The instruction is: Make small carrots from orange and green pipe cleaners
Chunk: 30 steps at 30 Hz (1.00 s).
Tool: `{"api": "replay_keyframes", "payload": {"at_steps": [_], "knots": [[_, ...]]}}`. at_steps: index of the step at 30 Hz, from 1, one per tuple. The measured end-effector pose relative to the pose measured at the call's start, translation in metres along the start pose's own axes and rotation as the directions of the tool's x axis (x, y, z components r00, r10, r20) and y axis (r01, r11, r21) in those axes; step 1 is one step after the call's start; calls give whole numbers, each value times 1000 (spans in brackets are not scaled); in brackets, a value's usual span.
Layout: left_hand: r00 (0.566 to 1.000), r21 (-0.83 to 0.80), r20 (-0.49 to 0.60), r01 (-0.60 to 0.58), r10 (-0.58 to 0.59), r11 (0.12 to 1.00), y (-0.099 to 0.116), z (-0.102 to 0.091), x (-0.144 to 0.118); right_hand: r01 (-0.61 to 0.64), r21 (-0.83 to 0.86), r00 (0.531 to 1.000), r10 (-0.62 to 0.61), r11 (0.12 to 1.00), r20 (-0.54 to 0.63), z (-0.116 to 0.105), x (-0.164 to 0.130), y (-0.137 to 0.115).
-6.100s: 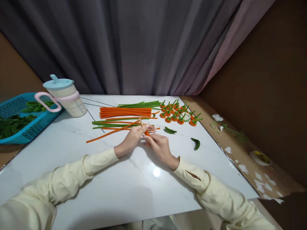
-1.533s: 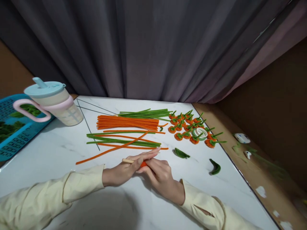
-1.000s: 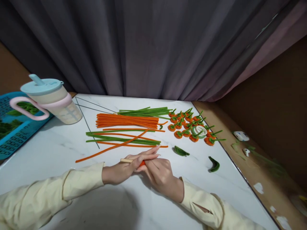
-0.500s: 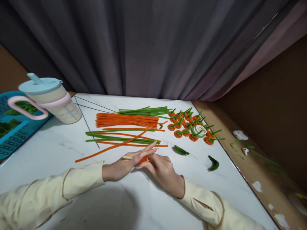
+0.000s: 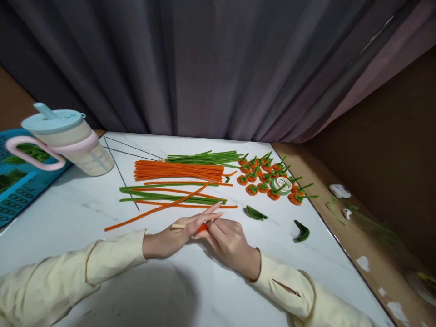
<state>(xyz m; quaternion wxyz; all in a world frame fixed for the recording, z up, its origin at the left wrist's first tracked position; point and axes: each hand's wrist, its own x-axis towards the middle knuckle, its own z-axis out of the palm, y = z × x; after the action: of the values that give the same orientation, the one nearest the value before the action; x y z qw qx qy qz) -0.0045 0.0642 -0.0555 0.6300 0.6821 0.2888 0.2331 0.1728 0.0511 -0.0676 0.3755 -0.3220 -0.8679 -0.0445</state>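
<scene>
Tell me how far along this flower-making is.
Done: a cluster of orange flowers with green stems. In hand: both hands, left and right, wind an orange bit on a stick. Left: a bundle of orange stems and green ones lie unused.

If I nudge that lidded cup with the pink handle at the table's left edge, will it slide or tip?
The cup is tall, narrower at its base, and looks partly filled, so a high push would probably tip it. The table looks glossy, so a low push would likely make it slide. Its pink handle juts over the blue basket.
</scene>
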Motion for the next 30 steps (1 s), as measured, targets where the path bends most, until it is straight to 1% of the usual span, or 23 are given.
{"api": "replay_keyframes", "payload": {"at_steps": [4,9,12,15,19,26,30], "knots": [[1000,30,-7,4,-4,1000,-1,0,1,39,-47,999,-39,998,1,1,1,1],[1000,68,-25,-12,14,998,-2,0,3,74,-58,997,-74,996,6,1,0,1],[999,74,-37,-31,33,997,-2,1,3,59,-43,998,-58,997,23,1,0,0],[998,70,-56,-10,14,997,0,2,3,48,-37,998,-47,998,29,1,1,-2],[999,68,-54,5,-2,998,1,2,3,56,-37,998,-55,998,18,2,1,-2],[998,96,-38,-43,46,994,-1,1,2,102,-110,995,-100,989,22,3,-1,-1],[999,41,-36,-22,23,999,0,2,2,134,-166,991,-134,977,17,2,0,-1]]}}
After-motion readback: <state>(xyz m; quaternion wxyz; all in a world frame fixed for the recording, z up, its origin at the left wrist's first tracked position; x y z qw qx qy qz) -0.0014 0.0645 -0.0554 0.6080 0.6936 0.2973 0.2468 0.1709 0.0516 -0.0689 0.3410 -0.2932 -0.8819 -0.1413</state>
